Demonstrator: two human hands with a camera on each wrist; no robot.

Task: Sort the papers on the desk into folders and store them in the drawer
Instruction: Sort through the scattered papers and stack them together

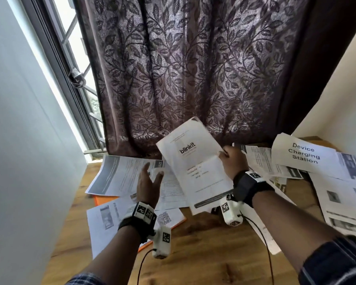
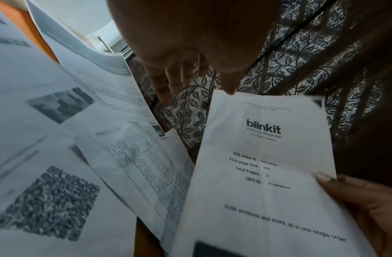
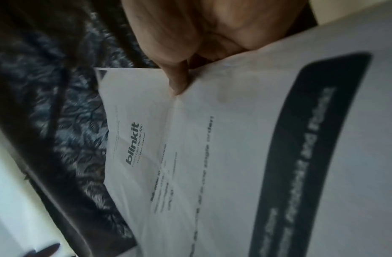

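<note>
1. Blinkit printout [image 1: 195, 161] is raised above the desk [image 1: 203, 254], long axis running 11 to 5 o'clock.
2. Right hand [image 1: 232, 161] pinches its 3 o'clock edge.
3. Left hand [image 1: 148, 186], fingers spread and empty, hovers just beside its 9 o'clock edge, nearer the orange folder [image 1: 103, 199].

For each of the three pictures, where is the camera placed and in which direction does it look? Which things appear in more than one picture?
Head: worn on the head, looking forward and down at the desk and curtain; both forearms show, left hand open, right hand holding the blinkit sheet.
Left wrist: looks along the open fingers towards the curtain, above scattered papers.
Right wrist: looks along the thumb pinching the sheet's edge.
Shared: the blinkit sheet and the curtain appear in all three views.
</note>
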